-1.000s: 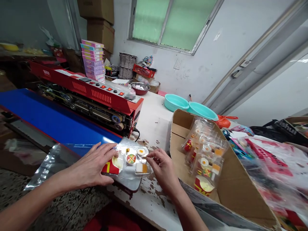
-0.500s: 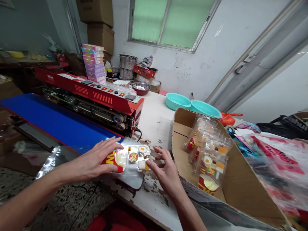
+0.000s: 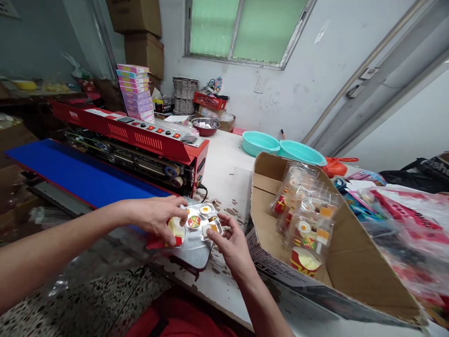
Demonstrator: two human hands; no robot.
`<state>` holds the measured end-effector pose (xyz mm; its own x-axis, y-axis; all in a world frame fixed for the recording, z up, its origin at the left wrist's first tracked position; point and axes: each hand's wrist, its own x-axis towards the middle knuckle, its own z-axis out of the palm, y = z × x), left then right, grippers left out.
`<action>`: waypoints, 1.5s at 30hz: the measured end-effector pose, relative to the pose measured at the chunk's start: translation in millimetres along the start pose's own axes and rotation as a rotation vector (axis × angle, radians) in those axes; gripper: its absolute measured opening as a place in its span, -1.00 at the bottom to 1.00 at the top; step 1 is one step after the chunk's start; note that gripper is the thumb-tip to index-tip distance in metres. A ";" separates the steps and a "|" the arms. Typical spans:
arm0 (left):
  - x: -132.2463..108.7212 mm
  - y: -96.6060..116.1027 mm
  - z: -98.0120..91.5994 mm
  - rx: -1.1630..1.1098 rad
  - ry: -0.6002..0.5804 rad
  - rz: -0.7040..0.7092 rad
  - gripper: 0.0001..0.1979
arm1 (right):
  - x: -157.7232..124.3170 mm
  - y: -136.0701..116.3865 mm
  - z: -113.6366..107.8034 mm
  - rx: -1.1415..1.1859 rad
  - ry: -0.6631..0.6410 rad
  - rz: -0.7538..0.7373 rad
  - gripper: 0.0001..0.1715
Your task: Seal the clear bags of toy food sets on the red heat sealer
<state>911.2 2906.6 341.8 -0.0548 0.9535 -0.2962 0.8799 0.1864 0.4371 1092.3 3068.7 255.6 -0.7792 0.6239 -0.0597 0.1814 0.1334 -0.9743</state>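
Note:
A clear plastic pack [image 3: 194, 222] with a red fries-box piece, a pizza, an egg and other small toy foods lies over the metal plate [image 3: 196, 256] at the end of the blue belt [image 3: 80, 173]. My left hand [image 3: 157, 217] grips its left part, fingers bent over the fries piece. My right hand [image 3: 229, 241] pinches its right edge, thumb on top by the white and orange piece. Loose clear film trails below my left forearm, blurred. To the right, similar filled packs [image 3: 305, 234] lie in an open cardboard box [image 3: 354, 276].
A red sealing machine [image 3: 140, 140] runs along the belt's far side. Behind stand stacked pink and purple boxes [image 3: 135, 93], a red bowl [image 3: 205, 127] and two turquoise basins [image 3: 261, 142]. Plastic bags [image 3: 403, 220] pile up at the far right.
My left hand has curled its fingers over the left part of the pack. My right hand has closed on the right edge. The loose film has swung lower.

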 end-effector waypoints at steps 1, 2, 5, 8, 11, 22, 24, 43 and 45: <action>1.1 0.8 -2.9 -0.016 -0.005 0.027 -0.68 | 0.7 1.1 -0.6 0.012 -0.003 -0.001 -0.35; 2.1 2.1 -4.7 -0.031 -0.006 0.044 -0.73 | 1.3 2.1 -1.1 0.026 -0.004 0.000 -0.34; 5.6 6.6 -2.3 -0.015 0.014 0.017 -0.82 | 2.0 2.8 -1.7 0.056 -0.003 0.003 -0.33; 8.4 8.0 8.0 0.034 0.047 -0.027 -0.84 | 1.8 0.9 -1.8 0.077 -0.003 0.017 -0.34; 8.0 2.2 12.0 0.010 0.055 -0.014 -0.80 | 2.0 -1.0 -1.8 0.108 -0.006 0.044 -0.35; 24.1 -15.7 -8.1 -0.098 0.077 0.197 -0.81 | 7.4 -2.7 -8.2 0.001 -0.101 -0.030 -0.36; 33.0 -10.6 -6.9 -0.111 0.147 0.222 -0.82 | 5.8 -8.3 -8.7 -0.002 -0.151 -0.045 -0.39; 54.2 -11.2 17.6 -1.247 0.434 -0.422 -0.61 | 22.8 -32.9 -2.1 0.291 -0.185 0.092 -0.62; 53.1 -14.0 20.8 -1.312 0.517 -0.430 -0.64 | 27.1 -34.5 1.4 0.346 -0.189 0.183 -0.56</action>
<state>905.7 2949.7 302.3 -0.6021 0.6947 -0.3935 -0.2798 0.2780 0.9189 1064.1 3080.0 287.3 -0.8546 0.4574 -0.2458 0.1404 -0.2523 -0.9574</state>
